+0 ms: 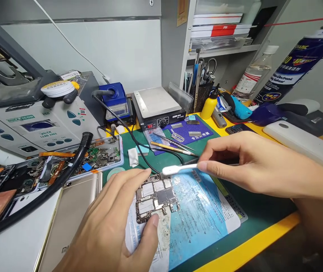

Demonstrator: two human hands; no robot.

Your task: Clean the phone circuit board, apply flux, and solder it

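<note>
A phone circuit board (156,198) with silver shields and a dark chip lies on a blue and white printed sheet (198,230). My left hand (116,219) steadies the board, fingers along its upper left edge and thumb at its lower edge. Between thumb and fingers, my right hand (235,162) pinches a white toothbrush (175,170). Its head is over the board's upper right corner, bristles not visible; I cannot tell whether it touches. Beneath the sheet is a green mat (263,211).
Behind the board are tweezers (175,141), a hot plate (158,104) and a yellow bottle (209,104). A soldering station (42,124), a black hose (65,173), a tray of parts (105,155) and a gold phone back (73,211) crowd the left. A spray can (297,68) stands at right.
</note>
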